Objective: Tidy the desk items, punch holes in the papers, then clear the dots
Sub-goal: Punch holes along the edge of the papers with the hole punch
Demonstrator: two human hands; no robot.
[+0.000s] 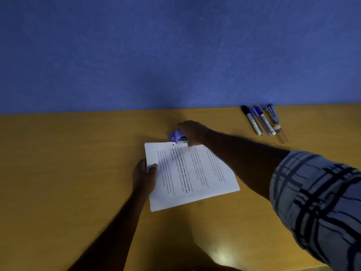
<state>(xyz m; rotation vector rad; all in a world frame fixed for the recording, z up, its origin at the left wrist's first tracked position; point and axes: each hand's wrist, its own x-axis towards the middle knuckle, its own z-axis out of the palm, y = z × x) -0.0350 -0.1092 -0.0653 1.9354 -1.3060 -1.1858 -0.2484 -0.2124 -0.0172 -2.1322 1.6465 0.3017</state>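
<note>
Now punching: my right hand [192, 133] curls its fingers over the hole punch [176, 137] at the far edge of the papers [192, 174] on the desk [78, 173]; my left hand [144, 178] pinches their side. Next probably needs a firm downward press.

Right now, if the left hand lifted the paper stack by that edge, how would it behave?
The paper stack would probably droop: few thin sheets. They may fan apart, since nothing visibly binds them. Likely light; the left hand holds it by one edge.

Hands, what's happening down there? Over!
Left hand pinches paper stack edge. Right hand holds purple hole punch at far edge. Markers off right, nothing blocking.
</note>
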